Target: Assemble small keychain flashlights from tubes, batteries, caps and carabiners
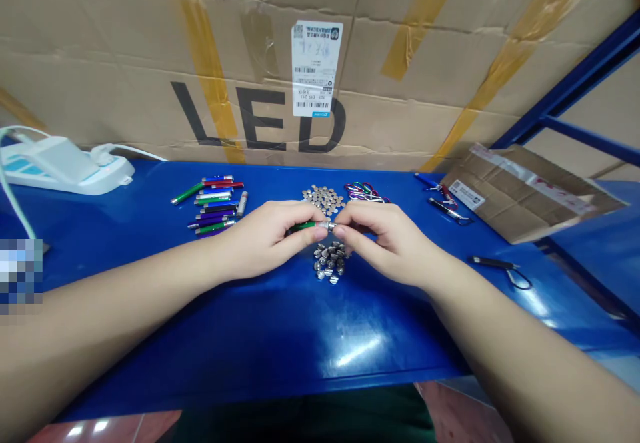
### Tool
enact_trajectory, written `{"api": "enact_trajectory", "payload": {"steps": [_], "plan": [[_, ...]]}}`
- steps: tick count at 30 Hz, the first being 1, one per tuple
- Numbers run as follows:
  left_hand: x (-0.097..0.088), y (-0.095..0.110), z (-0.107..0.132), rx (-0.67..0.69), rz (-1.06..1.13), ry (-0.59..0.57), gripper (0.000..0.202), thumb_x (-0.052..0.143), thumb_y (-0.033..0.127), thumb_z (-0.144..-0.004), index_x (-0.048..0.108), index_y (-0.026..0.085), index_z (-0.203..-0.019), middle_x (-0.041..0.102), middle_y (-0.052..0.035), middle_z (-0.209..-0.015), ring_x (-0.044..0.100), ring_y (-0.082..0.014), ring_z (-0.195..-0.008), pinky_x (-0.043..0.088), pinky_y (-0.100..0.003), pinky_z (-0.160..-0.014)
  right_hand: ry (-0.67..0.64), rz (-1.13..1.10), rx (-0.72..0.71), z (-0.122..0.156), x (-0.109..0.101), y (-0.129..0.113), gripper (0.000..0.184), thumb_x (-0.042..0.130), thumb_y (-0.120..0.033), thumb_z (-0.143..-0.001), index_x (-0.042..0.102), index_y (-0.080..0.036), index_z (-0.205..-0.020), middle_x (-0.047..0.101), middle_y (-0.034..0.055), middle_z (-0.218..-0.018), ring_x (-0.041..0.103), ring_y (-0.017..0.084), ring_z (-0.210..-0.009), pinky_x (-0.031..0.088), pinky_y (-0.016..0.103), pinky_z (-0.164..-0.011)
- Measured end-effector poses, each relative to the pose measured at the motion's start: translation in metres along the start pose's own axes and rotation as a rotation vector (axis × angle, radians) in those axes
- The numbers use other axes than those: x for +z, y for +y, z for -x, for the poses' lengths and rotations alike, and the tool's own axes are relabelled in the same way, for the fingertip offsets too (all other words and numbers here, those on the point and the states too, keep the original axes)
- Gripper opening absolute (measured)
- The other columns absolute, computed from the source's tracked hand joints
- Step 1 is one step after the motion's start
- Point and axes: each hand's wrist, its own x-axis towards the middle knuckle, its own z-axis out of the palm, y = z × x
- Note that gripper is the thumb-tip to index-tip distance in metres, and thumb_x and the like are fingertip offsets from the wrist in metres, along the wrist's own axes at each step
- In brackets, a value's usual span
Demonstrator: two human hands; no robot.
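My left hand is closed around a green pen-shaped light, held level above the blue table. My right hand pinches the light's silver end between thumb and fingertips. Directly under the hands lies a small heap of silver caps. Behind them sits a pile of round button cells.
Several coloured pen lights lie in a row at the left. Coloured clips and a few dark pen lights lie at the right, near a flat cardboard piece. A white power strip sits far left. A big cardboard box walls the back.
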Motion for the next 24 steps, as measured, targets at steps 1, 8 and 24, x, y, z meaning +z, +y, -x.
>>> {"api": "enact_trajectory", "payload": {"steps": [1, 8, 24], "plan": [[0.0, -0.001, 0.0, 0.01, -0.007, 0.009, 0.03, 0.053, 0.043, -0.109, 0.072, 0.019, -0.106, 0.077, -0.0015, -0.097, 0.072, -0.0163, -0.088, 0.051, -0.026, -0.079, 0.001, -0.022, 0.028, -0.001, 0.0, 0.0, 0.027, 0.057, -0.034, -0.107, 0.065, -0.02, -0.084, 0.066, 0.0029, -0.075, 0.059, 0.017, -0.074, 0.044, 0.03, -0.074], [0.001, -0.004, 0.001, -0.005, -0.037, 0.067, 0.031, 0.052, 0.039, -0.11, 0.07, 0.02, -0.127, 0.078, -0.0053, -0.127, 0.073, -0.021, -0.118, 0.054, -0.031, -0.102, -0.094, -0.093, 0.254, 0.003, -0.015, 0.013, 0.03, 0.065, -0.033, -0.094, 0.056, -0.02, -0.067, 0.062, 0.001, -0.068, 0.056, 0.015, -0.067, 0.043, 0.029, -0.066], [0.002, 0.001, 0.002, -0.064, -0.112, 0.077, 0.03, 0.055, 0.04, -0.108, 0.072, 0.021, -0.124, 0.079, -0.0054, -0.126, 0.073, -0.023, -0.12, 0.057, -0.033, -0.104, -0.391, 0.165, 0.522, 0.003, -0.02, 0.015, 0.008, 0.075, -0.015, -0.085, 0.069, -0.02, -0.081, 0.07, -0.001, -0.071, 0.061, 0.014, -0.063, 0.045, 0.027, -0.061]]}}
